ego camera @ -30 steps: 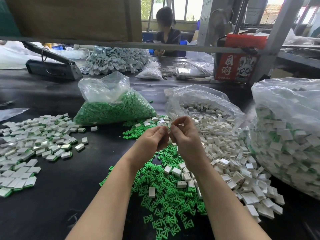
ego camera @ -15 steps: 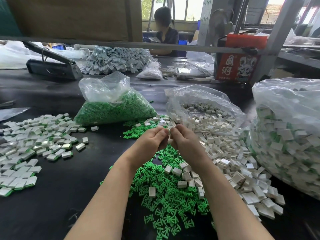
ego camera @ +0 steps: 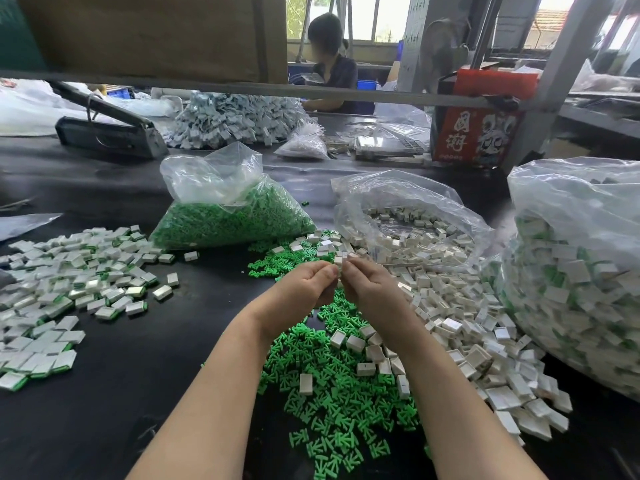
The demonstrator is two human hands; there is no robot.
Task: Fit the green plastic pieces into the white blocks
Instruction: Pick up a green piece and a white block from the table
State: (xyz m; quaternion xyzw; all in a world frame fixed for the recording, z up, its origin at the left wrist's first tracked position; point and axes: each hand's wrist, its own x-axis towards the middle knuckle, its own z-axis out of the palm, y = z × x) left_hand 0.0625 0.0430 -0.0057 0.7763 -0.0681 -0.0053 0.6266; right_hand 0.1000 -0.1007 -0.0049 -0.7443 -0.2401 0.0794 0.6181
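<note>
My left hand (ego camera: 304, 284) and my right hand (ego camera: 369, 289) meet above the black table, fingertips together. Between them they pinch one small white block (ego camera: 340, 260); only its top edge shows, and any green piece in it is hidden by the fingers. Below my wrists lies a loose heap of green plastic pieces (ego camera: 332, 393) with a few white blocks on it. To the right, a spill of white blocks (ego camera: 460, 327) runs out of an open clear bag (ego camera: 408, 216).
A clear bag of green pieces (ego camera: 235, 216) stands behind my left hand. Assembled white-and-green blocks (ego camera: 65, 289) cover the table's left side. A large bag of assembled blocks (ego camera: 575, 271) fills the right. A red box (ego camera: 474, 133) and another person sit at the back.
My right hand's raised fingers have come down and closed against the left hand's fingertips. Both hands have stayed in the same spot above the green heap.
</note>
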